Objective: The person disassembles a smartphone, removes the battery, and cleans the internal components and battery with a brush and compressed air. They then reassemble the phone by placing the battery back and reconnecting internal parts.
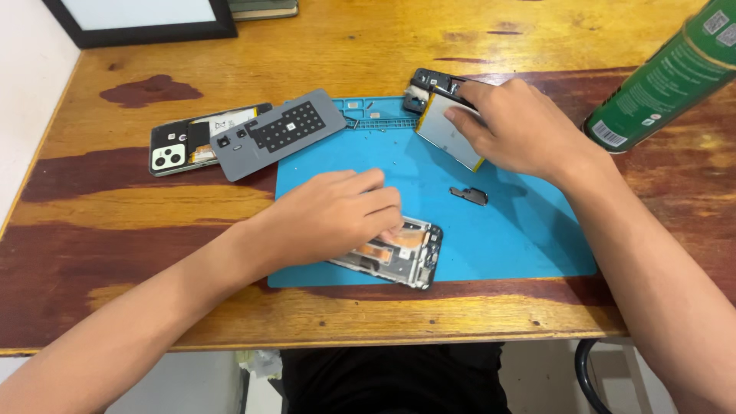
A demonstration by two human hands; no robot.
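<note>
My left hand (337, 213) lies palm down on an opened phone frame (406, 257) at the front of a blue work mat (506, 238), fingers together on it. My right hand (517, 126) rests at the mat's far right corner on a flat silver battery (441, 126) that sits on a second dark phone body (431, 80); its fingers press on the battery's top. A small dark loose part (470, 195) lies on the mat between my hands.
A grey inner cover plate (280, 132) overlaps the mat's far left corner, leaning on a phone back with camera lenses (184, 146). A green spray can (675, 73) lies at the right. A black picture frame (146, 19) stands at the back. Tiny screws (368, 126) dot the mat.
</note>
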